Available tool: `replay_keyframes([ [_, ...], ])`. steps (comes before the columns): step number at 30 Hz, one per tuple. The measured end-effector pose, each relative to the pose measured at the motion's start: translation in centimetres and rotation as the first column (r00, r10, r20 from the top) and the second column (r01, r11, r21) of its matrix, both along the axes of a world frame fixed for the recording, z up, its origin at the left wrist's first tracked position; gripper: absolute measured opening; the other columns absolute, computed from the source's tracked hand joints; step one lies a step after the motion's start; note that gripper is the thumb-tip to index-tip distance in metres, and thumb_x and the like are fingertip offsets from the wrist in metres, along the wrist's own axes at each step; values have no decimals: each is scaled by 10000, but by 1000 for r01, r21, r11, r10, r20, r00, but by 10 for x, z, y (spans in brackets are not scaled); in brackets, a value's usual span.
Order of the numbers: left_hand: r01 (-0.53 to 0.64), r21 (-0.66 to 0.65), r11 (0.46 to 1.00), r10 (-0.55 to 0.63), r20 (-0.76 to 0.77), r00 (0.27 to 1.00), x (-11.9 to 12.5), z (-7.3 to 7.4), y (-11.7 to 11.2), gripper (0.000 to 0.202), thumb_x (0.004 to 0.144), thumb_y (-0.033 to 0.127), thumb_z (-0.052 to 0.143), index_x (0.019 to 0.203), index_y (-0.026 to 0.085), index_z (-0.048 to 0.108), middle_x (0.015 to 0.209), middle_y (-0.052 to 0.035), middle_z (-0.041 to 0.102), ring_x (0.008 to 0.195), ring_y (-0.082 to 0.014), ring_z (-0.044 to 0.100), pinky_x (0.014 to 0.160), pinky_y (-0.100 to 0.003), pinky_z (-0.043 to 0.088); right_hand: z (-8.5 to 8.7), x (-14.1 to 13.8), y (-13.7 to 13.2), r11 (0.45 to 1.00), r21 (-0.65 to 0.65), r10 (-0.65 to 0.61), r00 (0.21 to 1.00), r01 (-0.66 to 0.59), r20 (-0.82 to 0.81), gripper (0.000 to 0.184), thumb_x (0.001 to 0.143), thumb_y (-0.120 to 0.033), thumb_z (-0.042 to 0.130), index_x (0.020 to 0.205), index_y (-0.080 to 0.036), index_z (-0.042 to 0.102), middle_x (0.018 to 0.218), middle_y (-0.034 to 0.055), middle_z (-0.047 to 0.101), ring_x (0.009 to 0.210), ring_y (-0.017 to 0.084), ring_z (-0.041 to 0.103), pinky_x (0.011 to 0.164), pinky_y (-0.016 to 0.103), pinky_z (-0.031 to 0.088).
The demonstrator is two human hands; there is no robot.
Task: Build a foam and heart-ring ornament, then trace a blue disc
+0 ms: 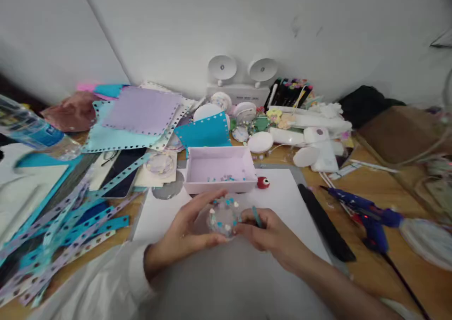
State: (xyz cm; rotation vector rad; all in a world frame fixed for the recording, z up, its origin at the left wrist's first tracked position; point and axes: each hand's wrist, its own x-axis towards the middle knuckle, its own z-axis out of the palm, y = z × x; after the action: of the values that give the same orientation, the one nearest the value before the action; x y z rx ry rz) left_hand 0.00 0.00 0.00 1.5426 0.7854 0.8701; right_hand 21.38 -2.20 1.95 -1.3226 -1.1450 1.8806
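Observation:
My left hand [190,228] is curled round a clear round piece [225,216] rimmed with small white and blue bits, thumb below and fingers above. At its right edge, the fingertips of my right hand [264,230] meet the piece. A thin teal tool [257,216], perhaps tweezers, sticks up from my right hand's grip; its tip is hidden. Just beyond both hands stands a pale lilac open box [221,187] with small blue and lilac bits on its floor. Beside the box's right corner lies a red ball-like figure with an eye [263,183].
Right of the white sheet [282,188] lie a black strip [326,223] and a blue glue gun [370,216] with its cord. Cut ribbon strips [70,225] spread over the left side, under a tilted water bottle [38,131]. Felt sheets [144,108] are piled behind.

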Motion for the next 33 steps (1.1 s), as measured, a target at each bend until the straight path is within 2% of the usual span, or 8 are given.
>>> replay_keyframes([
  [5,5,44,999,-4,-5,1000,0,-3,3,593,763,381,780,1317,366,568,1357,-36,575,1292,-270,483,1093,-380,363,2,-4,0,999,10,36,999,-36,-5,432,672,-527,741,591,-183,493,490,-93,314,446,53,221,434,243,138],
  [16,50,202,978,-27,-117,993,1,-1,2,678,745,318,801,1362,359,521,1363,-45,576,1258,-262,514,1070,-387,386,-5,-6,-4,999,-44,9,1000,-10,-20,281,674,-404,668,613,-185,504,462,-101,332,414,40,192,415,235,121],
  [21,16,58,998,-10,-98,995,1,-6,3,585,764,334,782,1312,325,577,1344,-53,583,1255,-276,512,1071,-396,384,-13,-6,1,999,-29,20,1000,-20,24,333,704,-434,686,600,-183,494,446,-105,313,416,40,204,421,235,130],
  [24,-54,-83,995,50,-54,997,1,-8,6,478,791,370,747,1242,274,622,1298,-73,605,1219,-287,538,1056,-412,397,-16,-5,8,998,-16,57,998,-57,12,375,770,-515,647,677,-158,583,435,-111,293,405,45,193,420,236,129],
  [26,-82,-94,992,78,-40,996,1,-9,9,455,797,393,733,1215,247,627,1271,-88,616,1198,-295,550,1042,-424,406,-15,-1,13,998,35,52,999,-53,8,448,796,-584,596,732,-142,626,434,-112,287,400,48,189,419,233,139],
  [29,-90,-61,994,88,-35,996,1,-9,10,469,779,398,743,1198,226,626,1263,-103,616,1193,-302,551,1029,-426,414,-8,11,22,965,249,-121,981,81,152,496,800,-636,535,768,-148,622,442,-97,321,405,64,248,420,229,191],
  [31,-103,-45,994,101,-36,994,1,-9,9,482,763,386,757,1197,224,622,1277,-103,604,1209,-300,536,1039,-421,403,-1,25,32,884,429,-341,884,186,320,496,817,-636,477,813,-160,616,489,-76,372,425,81,314,423,231,230],
  [33,-131,-36,991,129,-39,991,1,-10,8,495,762,376,757,1210,226,609,1292,-102,591,1224,-296,520,1056,-425,384,5,41,49,826,509,-471,793,242,386,463,836,-608,441,877,-173,593,563,-60,425,447,87,349,432,234,254],
])
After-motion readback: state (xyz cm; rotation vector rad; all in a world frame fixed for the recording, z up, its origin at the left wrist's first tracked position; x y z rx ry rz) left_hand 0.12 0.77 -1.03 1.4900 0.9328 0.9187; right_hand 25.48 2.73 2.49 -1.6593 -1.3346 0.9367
